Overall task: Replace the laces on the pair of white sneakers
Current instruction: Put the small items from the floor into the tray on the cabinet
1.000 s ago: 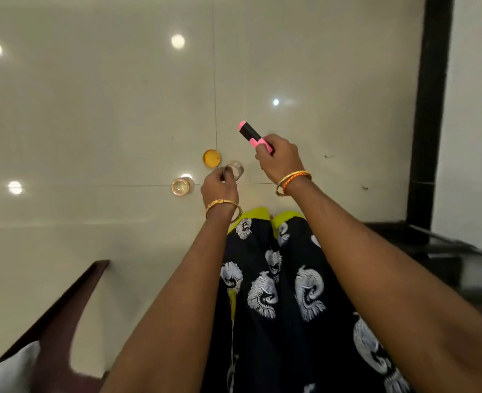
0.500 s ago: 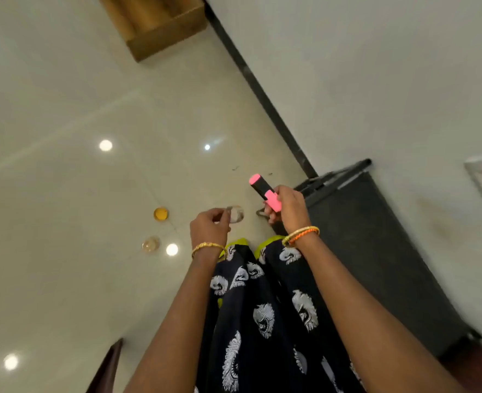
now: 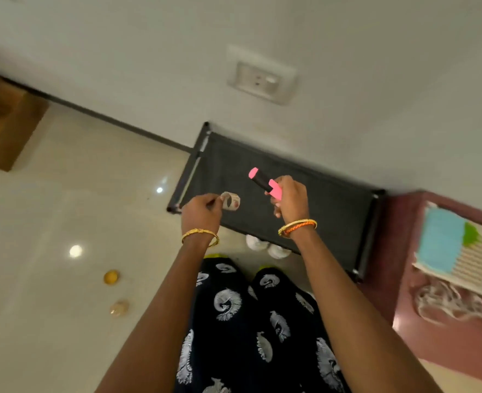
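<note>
Head cam's swung off the bare floor to a black rack (image 3: 276, 199), where the white sneakers (image 3: 268, 246) finally show underneath, left hand (image 3: 201, 212) pinching a tape roll (image 3: 230, 202), right hand (image 3: 291, 198) gripping a pink marker (image 3: 264, 182), so lacing hasn't started.

A pale wall (image 3: 347, 66) carries a white socket plate (image 3: 261, 80). Glossy cream floor tiles (image 3: 50, 222) reflect ceiling lights; a black fabric rack (image 3: 333, 219) stands against the wall.

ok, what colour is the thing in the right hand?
Black body with pink cap and pink end, gripped by the right hand: the marker. Head view, the only one.
</note>
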`<state>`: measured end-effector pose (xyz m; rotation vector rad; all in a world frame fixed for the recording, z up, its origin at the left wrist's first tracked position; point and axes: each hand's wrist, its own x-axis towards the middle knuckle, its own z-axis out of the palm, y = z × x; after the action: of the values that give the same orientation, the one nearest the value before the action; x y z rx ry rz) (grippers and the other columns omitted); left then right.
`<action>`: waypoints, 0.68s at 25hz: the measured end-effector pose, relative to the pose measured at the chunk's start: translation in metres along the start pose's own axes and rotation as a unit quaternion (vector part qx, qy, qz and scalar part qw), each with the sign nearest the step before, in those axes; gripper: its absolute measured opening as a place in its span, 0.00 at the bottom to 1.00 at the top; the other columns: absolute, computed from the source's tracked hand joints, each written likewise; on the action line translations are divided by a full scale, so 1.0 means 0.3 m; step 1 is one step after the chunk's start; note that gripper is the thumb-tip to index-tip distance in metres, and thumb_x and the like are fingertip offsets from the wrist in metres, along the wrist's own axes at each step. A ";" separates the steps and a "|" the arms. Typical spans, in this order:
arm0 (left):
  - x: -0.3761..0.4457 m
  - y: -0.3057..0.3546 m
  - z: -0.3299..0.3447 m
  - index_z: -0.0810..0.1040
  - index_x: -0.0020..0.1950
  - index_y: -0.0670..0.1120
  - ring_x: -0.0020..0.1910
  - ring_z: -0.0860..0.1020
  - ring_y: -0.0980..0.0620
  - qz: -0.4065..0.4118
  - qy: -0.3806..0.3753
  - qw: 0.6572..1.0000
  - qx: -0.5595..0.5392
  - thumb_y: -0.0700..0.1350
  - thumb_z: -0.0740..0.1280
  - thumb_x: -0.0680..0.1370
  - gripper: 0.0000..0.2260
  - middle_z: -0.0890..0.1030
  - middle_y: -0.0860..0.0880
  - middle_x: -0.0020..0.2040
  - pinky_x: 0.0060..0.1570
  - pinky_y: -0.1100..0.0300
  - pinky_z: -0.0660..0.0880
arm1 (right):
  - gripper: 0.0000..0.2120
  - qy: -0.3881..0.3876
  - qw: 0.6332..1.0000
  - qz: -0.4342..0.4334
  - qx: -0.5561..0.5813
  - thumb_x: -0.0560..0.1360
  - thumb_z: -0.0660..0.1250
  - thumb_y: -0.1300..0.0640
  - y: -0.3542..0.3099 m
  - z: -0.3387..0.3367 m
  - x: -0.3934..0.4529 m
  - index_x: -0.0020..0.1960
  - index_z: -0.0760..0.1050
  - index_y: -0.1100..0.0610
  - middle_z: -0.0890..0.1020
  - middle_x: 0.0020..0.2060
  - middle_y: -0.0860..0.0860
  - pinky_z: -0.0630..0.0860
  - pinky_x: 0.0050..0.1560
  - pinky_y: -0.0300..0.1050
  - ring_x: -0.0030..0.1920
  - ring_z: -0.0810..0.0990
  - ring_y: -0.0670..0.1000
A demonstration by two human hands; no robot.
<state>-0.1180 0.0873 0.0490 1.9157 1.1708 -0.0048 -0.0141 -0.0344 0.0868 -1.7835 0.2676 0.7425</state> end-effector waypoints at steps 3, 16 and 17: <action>-0.098 0.184 0.181 0.84 0.50 0.44 0.39 0.80 0.52 0.064 -0.062 0.996 0.017 0.46 0.69 0.76 0.08 0.84 0.46 0.43 0.46 0.60 0.77 | 0.12 0.054 0.997 -0.002 0.049 0.78 0.53 0.60 0.063 -0.297 -0.016 0.40 0.71 0.62 0.67 0.25 0.51 0.62 0.23 0.38 0.23 0.63 0.45; -0.512 0.674 0.961 0.83 0.42 0.50 0.39 0.81 0.53 0.241 -0.281 0.914 0.167 0.47 0.70 0.72 0.03 0.82 0.54 0.36 0.41 0.54 0.79 | 0.07 0.351 0.868 0.028 0.350 0.77 0.64 0.66 0.427 -1.231 -0.028 0.42 0.72 0.58 0.81 0.29 0.50 0.77 0.27 0.36 0.26 0.79 0.43; -0.533 0.703 1.006 0.83 0.42 0.49 0.40 0.81 0.52 0.253 -0.281 0.908 0.182 0.49 0.70 0.73 0.04 0.82 0.54 0.37 0.41 0.56 0.79 | 0.06 0.366 0.861 0.037 0.350 0.77 0.64 0.67 0.449 -1.280 -0.012 0.42 0.72 0.59 0.80 0.32 0.52 0.79 0.30 0.36 0.27 0.80 0.43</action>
<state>0.0678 -0.2683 0.0663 2.2802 0.2800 -0.4936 0.0468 -0.4352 0.0503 -1.2652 0.9860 -0.0547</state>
